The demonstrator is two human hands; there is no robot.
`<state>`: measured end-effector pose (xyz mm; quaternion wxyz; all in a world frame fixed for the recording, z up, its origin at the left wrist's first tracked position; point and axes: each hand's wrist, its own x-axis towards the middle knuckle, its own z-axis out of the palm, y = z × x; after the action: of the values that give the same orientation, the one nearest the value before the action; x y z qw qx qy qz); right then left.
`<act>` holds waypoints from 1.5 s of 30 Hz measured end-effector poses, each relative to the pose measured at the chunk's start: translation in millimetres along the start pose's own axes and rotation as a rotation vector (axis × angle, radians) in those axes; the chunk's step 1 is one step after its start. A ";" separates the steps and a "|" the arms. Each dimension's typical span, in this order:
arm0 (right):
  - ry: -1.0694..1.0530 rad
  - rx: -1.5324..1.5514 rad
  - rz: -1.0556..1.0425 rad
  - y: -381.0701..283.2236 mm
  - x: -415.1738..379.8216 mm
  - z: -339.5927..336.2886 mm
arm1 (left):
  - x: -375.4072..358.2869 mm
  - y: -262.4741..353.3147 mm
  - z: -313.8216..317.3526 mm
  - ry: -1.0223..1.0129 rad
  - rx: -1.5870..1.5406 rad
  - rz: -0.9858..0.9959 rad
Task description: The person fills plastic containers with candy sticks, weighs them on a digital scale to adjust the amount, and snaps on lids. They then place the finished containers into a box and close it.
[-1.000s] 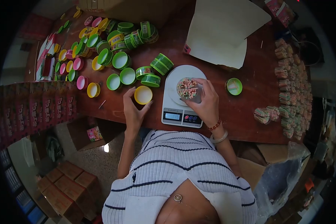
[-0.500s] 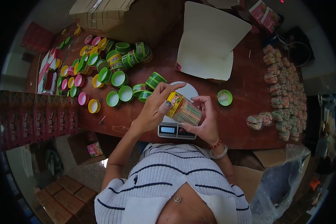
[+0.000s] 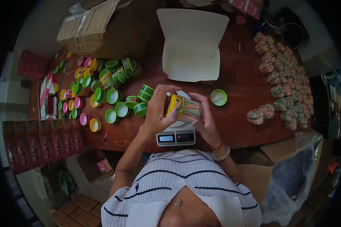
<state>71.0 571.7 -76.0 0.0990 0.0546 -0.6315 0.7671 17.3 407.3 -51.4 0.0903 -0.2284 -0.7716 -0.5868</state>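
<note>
Above a white digital scale [image 3: 176, 137], I hold a clear plastic jar [image 3: 190, 110] on its side, packed with thin pastel-striped sticks. Its yellow printed lid [image 3: 173, 106] points left. My left hand [image 3: 158, 109] is closed round the lid end, thumb across the front. My right hand [image 3: 206, 119] cups the clear end, its fingers partly hidden behind the jar. Just left of my left hand lie green round lids [image 3: 140, 109]. A green lid holding a few short sticks [image 3: 218, 97] lies to the right of my right hand.
Green, yellow and pink lids [image 3: 98, 94] spread over the left of the table. An open white box [image 3: 191, 56] and a cardboard carton [image 3: 87, 32] stand at the back. Bundled sticks [image 3: 282, 83] fill the right edge. Pink printed boxes [image 3: 41, 142] line the left.
The camera view has shifted, moving most of the table's items left in the picture. The jar has turned closer to level, and my right hand has shifted its hold round the clear end.
</note>
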 end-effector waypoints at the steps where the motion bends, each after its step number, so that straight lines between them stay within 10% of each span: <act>1: 0.005 0.003 -0.006 0.1 3.2 -4.8 | 2.0 -3.2 0.0 -0.006 0.002 0.006; 3: -0.190 -0.304 -0.050 0.8 6.8 -25.5 | 5.6 -5.7 0.6 -0.053 -0.001 0.000; 4: -0.253 0.193 0.501 6.0 8.9 -35.8 | 7.8 -5.6 -1.3 -0.120 0.036 0.018; 7: -0.118 0.356 0.453 2.5 8.5 -29.5 | 14.2 -1.6 7.8 -0.098 0.008 0.016; 8: -0.074 -0.049 0.066 -8.2 3.0 -24.6 | 17.2 -3.7 9.7 -0.058 0.028 0.025; 11: -0.109 -0.188 0.136 0.3 -3.0 -26.8 | 20.9 -7.1 13.8 -0.078 -0.021 0.008; 12: -0.199 0.288 0.700 0.2 8.2 -47.4 | 22.6 2.3 10.7 -0.147 0.112 -0.018; 13: -0.186 0.289 0.700 1.7 4.7 -47.8 | 21.0 2.1 12.2 -0.158 0.106 -0.018; 16: 0.134 -0.110 -0.053 -5.8 3.7 -18.1 | 28.6 -2.7 18.6 -0.096 -0.058 -0.111; 20: 0.119 -0.214 -0.142 16.5 3.7 -32.1 | 31.4 -2.9 31.9 -0.135 0.126 0.043; 23: -0.097 0.751 0.958 29.2 14.9 -53.3 | 47.9 18.9 23.4 -0.303 0.392 0.426; 26: -0.313 0.701 1.149 57.5 0.4 -62.1 | 52.6 25.6 21.8 -0.596 0.414 0.745; 32: -0.501 0.512 1.021 19.5 -6.1 -77.5 | 83.8 34.6 21.0 -0.916 0.315 0.761; 37: 0.719 -0.511 0.053 -61.6 -23.5 -148.6 | 154.1 -28.5 46.4 -0.353 0.698 0.327; 40: 0.825 -1.234 0.143 -58.6 -46.1 -198.5 | 177.9 -89.9 72.0 -0.369 0.751 0.326; 45: 0.793 -1.149 0.087 -1.3 -49.7 -201.4 | 176.9 -109.4 100.4 -0.353 0.746 0.344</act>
<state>128.0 765.1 -124.7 0.3045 -0.3159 -0.8549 0.2770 -175.5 523.3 -103.5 0.1299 -0.4019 -0.8848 -0.1969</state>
